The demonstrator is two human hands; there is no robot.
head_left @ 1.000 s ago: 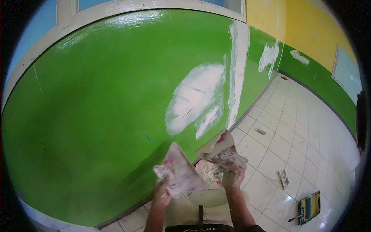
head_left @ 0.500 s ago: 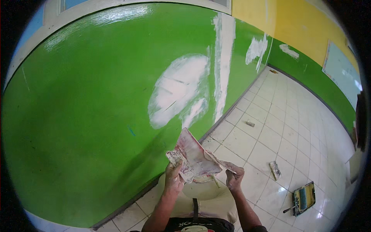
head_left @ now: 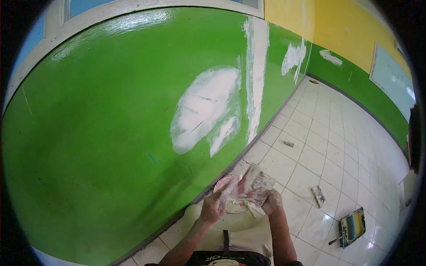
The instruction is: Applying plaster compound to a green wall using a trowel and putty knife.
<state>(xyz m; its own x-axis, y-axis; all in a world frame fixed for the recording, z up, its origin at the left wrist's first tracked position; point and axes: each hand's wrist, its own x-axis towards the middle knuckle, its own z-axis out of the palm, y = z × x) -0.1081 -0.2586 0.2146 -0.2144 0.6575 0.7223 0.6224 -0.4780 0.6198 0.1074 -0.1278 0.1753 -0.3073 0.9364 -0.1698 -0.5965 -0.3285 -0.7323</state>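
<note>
My left hand point(head_left: 214, 206) is closed on a thin, putty-smeared scraper point(head_left: 229, 188), blurred by motion and tilted up to the right. My right hand point(head_left: 272, 202) grips a flat sheet caked with white and pinkish putty point(head_left: 261, 184). The two flat pieces meet or overlap between my hands; exactly where they touch I cannot tell. Beneath them stands a round bucket point(head_left: 217, 184) with whitish putty inside, partly hidden by my hands. A pale stick point(head_left: 250, 210) leans at its right side.
At the left rises a green wall point(head_left: 102, 124) with white putty patches point(head_left: 206, 106) and a vertical white strip point(head_left: 256, 80). On the tiled floor point(head_left: 306, 153) lie a paint tray point(head_left: 352, 227) with a roller or brush, a block point(head_left: 318, 196) and a smaller block point(head_left: 289, 143).
Both flat pieces have turned; the broad face once spread between my hands now stands steeper and farther right. My left hand has moved right and slightly down. More of the bucket shows.
</note>
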